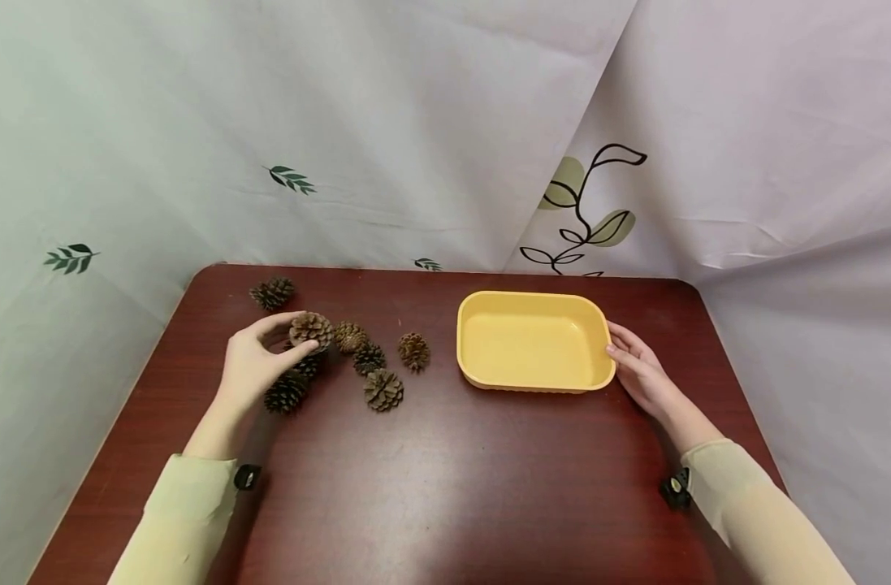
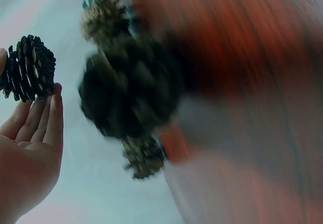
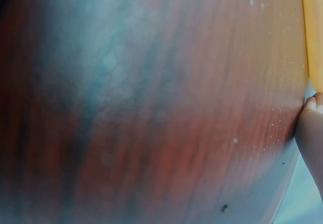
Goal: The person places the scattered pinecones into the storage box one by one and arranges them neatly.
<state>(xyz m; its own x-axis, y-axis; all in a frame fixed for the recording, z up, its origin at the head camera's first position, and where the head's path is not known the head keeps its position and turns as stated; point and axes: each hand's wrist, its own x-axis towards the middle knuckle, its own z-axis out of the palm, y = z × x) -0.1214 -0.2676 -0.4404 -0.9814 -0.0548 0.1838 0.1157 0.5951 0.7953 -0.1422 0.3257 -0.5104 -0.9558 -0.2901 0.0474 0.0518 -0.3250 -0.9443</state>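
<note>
In the head view my left hand [image 1: 258,357] pinches a brown pine cone [image 1: 311,328] between thumb and fingers, above the left part of the table. The left wrist view shows the held pine cone [image 2: 31,68] at its left edge. Dark pine cones [image 1: 286,392] lie below the hand, partly hidden. My right hand [image 1: 642,370] grips the right end of a yellow plastic basin [image 1: 534,385], thumb at the rim and fingers along the outer wall. No pine cones show inside the basin. In the right wrist view only part of the right hand [image 3: 312,128] appears.
More pine cones lie between the left hand and the basin, including one at the front [image 1: 383,390] and one apart [image 1: 413,351]. Another pine cone [image 1: 273,293] sits near the back left edge. White cloth [image 1: 416,122] hangs behind the dark red table [image 1: 445,487].
</note>
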